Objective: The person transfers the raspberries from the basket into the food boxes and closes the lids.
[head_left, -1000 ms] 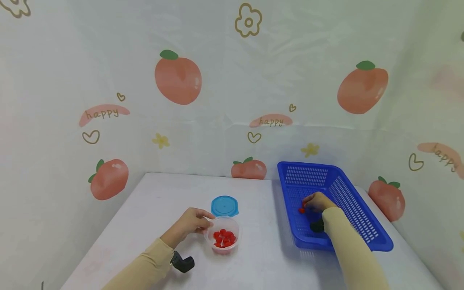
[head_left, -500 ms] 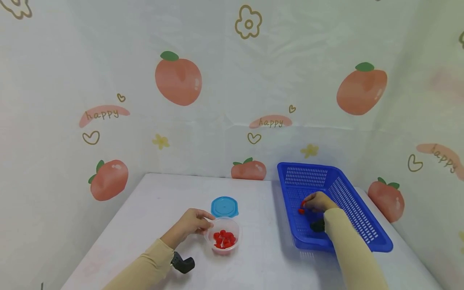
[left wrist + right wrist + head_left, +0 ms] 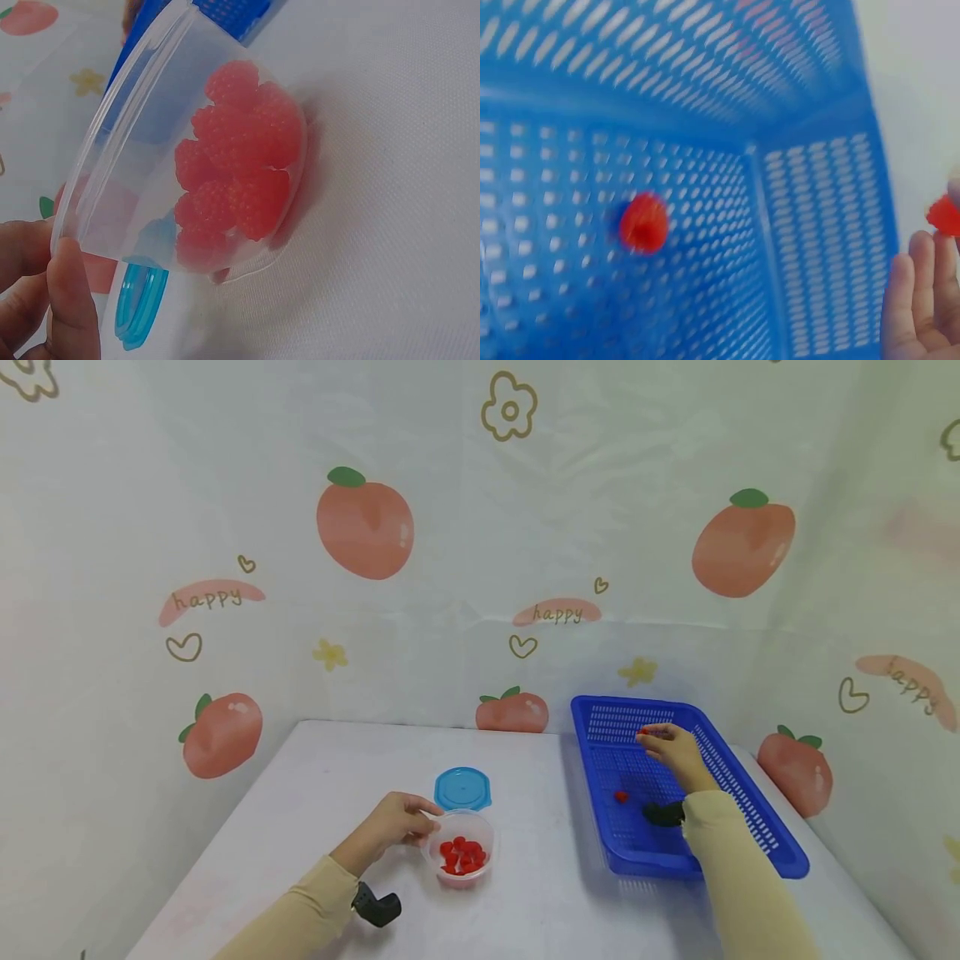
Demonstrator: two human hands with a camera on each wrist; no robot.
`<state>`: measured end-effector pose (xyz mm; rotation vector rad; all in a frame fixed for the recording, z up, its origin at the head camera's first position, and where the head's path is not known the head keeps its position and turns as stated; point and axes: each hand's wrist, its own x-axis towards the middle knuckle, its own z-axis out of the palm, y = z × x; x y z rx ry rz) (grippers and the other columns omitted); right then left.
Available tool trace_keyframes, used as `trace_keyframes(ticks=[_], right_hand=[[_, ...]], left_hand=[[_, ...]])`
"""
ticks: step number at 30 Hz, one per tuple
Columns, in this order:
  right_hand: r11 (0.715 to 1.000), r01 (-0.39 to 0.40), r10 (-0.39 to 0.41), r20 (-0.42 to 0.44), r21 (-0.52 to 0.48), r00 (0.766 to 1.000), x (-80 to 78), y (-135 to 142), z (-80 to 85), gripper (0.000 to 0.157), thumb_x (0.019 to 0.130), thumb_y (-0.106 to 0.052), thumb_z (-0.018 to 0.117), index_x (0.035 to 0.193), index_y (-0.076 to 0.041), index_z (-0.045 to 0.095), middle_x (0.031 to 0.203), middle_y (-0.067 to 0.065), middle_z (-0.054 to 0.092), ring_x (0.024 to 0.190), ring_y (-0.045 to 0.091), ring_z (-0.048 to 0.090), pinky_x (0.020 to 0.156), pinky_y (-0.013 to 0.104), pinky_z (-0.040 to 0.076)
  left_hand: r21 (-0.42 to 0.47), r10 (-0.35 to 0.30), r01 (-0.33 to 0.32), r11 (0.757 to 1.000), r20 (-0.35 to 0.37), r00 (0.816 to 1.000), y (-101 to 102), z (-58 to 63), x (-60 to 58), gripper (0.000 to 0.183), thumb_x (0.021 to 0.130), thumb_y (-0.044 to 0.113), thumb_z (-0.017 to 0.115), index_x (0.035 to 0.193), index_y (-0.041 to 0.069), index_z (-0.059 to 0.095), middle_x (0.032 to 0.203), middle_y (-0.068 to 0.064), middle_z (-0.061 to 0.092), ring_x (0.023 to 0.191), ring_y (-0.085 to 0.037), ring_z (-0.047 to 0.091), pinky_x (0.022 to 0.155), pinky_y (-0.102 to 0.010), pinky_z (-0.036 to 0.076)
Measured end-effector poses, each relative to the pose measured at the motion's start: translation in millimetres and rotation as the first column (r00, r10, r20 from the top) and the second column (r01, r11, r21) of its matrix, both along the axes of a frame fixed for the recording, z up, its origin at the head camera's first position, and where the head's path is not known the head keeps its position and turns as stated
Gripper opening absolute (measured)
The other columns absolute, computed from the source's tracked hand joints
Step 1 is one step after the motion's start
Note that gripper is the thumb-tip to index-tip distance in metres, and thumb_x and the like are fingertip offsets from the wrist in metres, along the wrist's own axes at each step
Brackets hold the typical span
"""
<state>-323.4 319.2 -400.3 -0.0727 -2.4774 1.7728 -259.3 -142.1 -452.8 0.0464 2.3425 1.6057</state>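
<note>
My left hand [image 3: 400, 822] pinches the rim of a clear plastic tub [image 3: 459, 881] between thumb and fingers. Several red raspberries [image 3: 232, 161] lie in the bottom of the tub. My right hand [image 3: 678, 756] is raised over the blue basket [image 3: 592, 793], pinching one raspberry [image 3: 945, 216] at its fingertips. A single other raspberry [image 3: 644, 223] lies on the basket's perforated floor. The right wrist view is somewhat blurred.
A blue lid [image 3: 462, 788] lies flat on the white table [image 3: 375, 747] just behind the tub. Black wrist devices show below each hand. A white printed cloth [image 3: 450, 527] hangs behind the table.
My right hand has lifted up from the basket floor with a raspberry, leaving one raspberry there. The left hand and the tub have stayed put.
</note>
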Motion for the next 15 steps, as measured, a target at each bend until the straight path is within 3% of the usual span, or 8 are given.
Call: trace_keyframes(ticks=[4,7,12,15], right_hand=[[0.984,-0.002,-0.005,-0.041,-0.178,0.999,5.3,-9,11.8,0.049,0.091,-0.02,0.067,0.127,0.007,0.047,0.094,-0.012,0.057,0.087,-0.004,0.061,0.081,0.013,0.053],[0.95,-0.028,0.0,-0.088,-0.31,0.996,10.6,-20,22.3,0.04,0.091,-0.016,0.067,0.122,0.003,0.05,0.095,-0.009,0.058,0.09,-0.002,0.061,0.083,0.013,0.052],[0.91,-0.077,0.013,-0.157,-0.408,0.987,19.6,-42,35.8,0.018,0.091,-0.011,0.065,0.108,-0.011,0.059,0.095,-0.008,0.058,0.092,0.001,0.059,0.084,0.012,0.051],[0.889,-0.106,0.024,-0.184,-0.446,0.983,26.0,-58,41.8,0.013,0.091,-0.009,0.065,0.101,-0.017,0.063,0.095,-0.008,0.059,0.094,0.003,0.059,0.085,0.013,0.051]], left_hand=[[-0.005,0.003,-0.003,1.0,-0.003,1.0,0,-0.4,-0.1,0.027,0.085,0.014,0.073,0.109,0.002,0.069,0.073,-0.005,0.066,0.059,-0.015,0.059,0.064,-0.025,0.057],[-0.009,0.005,-0.005,1.0,-0.006,1.0,1,-1.0,-0.2,0.025,0.085,0.012,0.072,0.108,0.002,0.069,0.073,-0.005,0.067,0.059,-0.015,0.059,0.063,-0.026,0.057],[-0.012,0.005,-0.005,1.0,-0.006,1.0,1,-1.4,0.0,0.026,0.085,0.012,0.072,0.109,0.002,0.069,0.075,-0.005,0.067,0.06,-0.015,0.059,0.063,-0.026,0.057],[-0.01,0.003,-0.003,1.0,-0.007,1.0,1,-1.2,0.1,0.027,0.085,0.012,0.072,0.109,0.001,0.069,0.075,-0.006,0.067,0.06,-0.014,0.059,0.063,-0.026,0.057]])
